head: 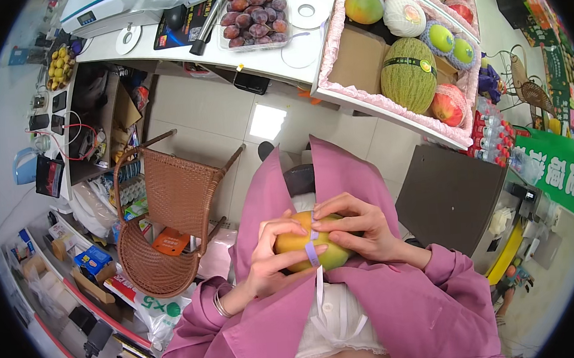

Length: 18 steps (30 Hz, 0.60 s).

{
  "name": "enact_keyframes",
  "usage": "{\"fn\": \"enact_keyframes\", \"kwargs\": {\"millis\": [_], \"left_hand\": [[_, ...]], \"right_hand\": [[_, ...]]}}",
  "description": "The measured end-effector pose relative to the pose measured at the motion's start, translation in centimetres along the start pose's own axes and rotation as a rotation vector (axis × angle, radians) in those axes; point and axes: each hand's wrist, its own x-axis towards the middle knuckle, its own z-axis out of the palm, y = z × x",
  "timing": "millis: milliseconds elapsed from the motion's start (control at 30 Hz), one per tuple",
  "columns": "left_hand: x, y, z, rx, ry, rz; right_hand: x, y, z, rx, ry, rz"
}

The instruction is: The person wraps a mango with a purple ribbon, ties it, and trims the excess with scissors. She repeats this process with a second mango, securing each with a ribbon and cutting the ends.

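A yellow-green mango [291, 243] rests against my lap, held between both hands. Around its middle runs a lilac ribbon band [312, 253]. My left hand [279, 244] supports the fruit from the left side, its fingers lying over the top and beside the band. From the right, my right hand [357, 224] grips the mango, with fingertips at the ribbon near its upper edge. Ahead to the right stands a gift box [392, 114] lined with pink crinkled fabric, holding a netted melon [408, 76], a similar banded mango [363, 2], a white-netted fruit [404, 16] and green apples [441, 38] in foam nets.
On the white counter [159, 60] are a clear tray of plums [255, 16], ribbon rolls [128, 39] and a scale [101, 15]. A wicker chair [180, 186] stands at my left, a dark brown panel [448, 197] at my right. Cluttered shelves [70, 289] line the far left.
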Motion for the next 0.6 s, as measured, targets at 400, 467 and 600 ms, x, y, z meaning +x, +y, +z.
{"fn": "enact_keyframes", "kwargs": {"millis": [400, 467, 600], "left_hand": [[1.1, 1.5, -0.2, -0.317, 0.190, -0.376], [1.5, 1.6, -0.3, -0.347, 0.175, -0.444], [2.0, 1.9, -0.5, -0.370, 0.147, -0.525]], "right_hand": [[0.7, 0.3, 0.2, -0.010, -0.040, -0.066], [0.8, 0.5, 0.2, 0.004, -0.045, -0.077], [0.9, 0.3, 0.2, 0.004, -0.049, -0.068]]}}
